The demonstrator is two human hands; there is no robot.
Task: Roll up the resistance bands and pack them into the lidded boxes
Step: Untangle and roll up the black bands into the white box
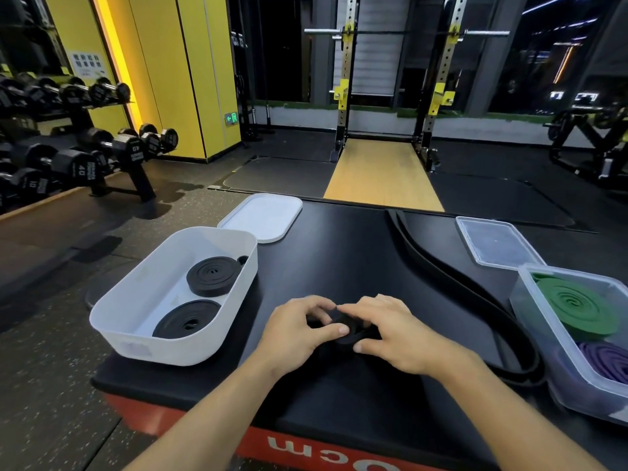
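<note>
A long black resistance band (452,266) trails across the black box top from the far edge, loops at the right and ends in a small tight roll (348,329) in the middle. My left hand (299,334) and my right hand (390,334) both pinch that roll from either side. At the left stands an open white box (136,300) holding two rolled black bands (212,275) (187,319). At the right, an open clear box (530,300) holds a rolled green band (574,307) and a rolled purple band (608,363).
The white lid (263,217) lies behind the white box, and the clear lid (498,243) lies behind the clear box. The work surface is a black-topped plyo box (339,249) with a red front. A dumbbell rack (68,147) stands far left and a squat rack (390,96) ahead.
</note>
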